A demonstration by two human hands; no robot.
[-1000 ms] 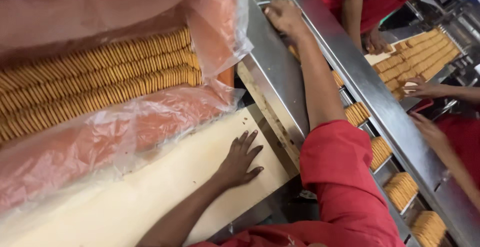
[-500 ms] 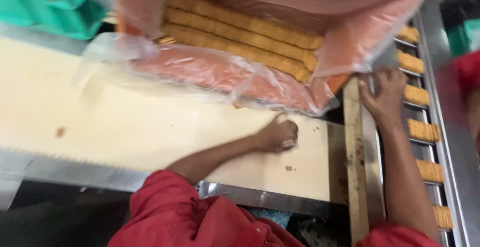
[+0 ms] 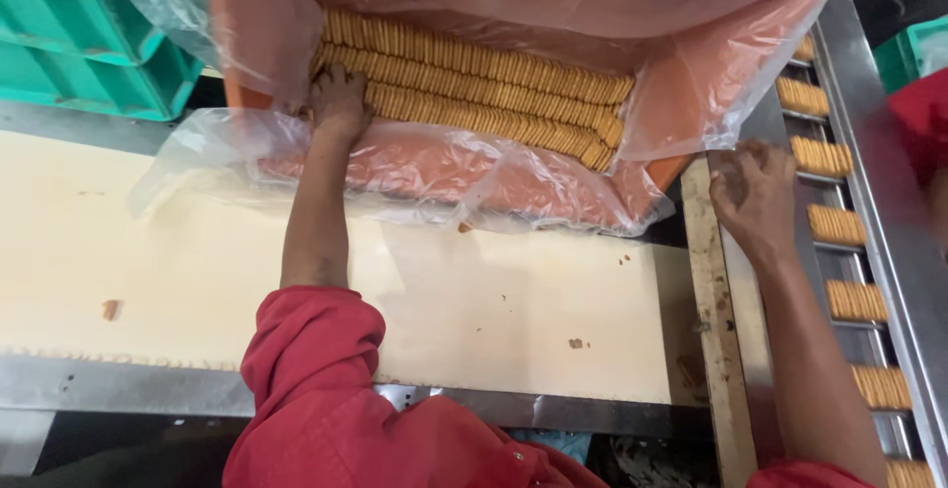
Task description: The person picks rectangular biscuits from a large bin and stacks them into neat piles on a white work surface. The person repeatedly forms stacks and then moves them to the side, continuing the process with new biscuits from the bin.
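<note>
- Left hand (image 3: 338,103) reaches into the plastic-lined crate (image 3: 681,167), grip closed on the biscuit rows (image 3: 474,88).
- Right hand (image 3: 755,197) rests on the conveyor's metal rail (image 3: 726,350), fingers curled; whether its grip holds anything cannot be told.
- Cream tabletop (image 3: 148,271) lies below.

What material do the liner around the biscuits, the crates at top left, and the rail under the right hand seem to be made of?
Liner: thin clear plastic film; it is glossy, wrinkled and see-through.
Crates: moulded green plastic, probably; uniform colour, ribbed walls.
Rail beneath the right hand: brushed metal, likely steel; grey with a dull sheen.
The left hand rests on the biscuits.
</note>
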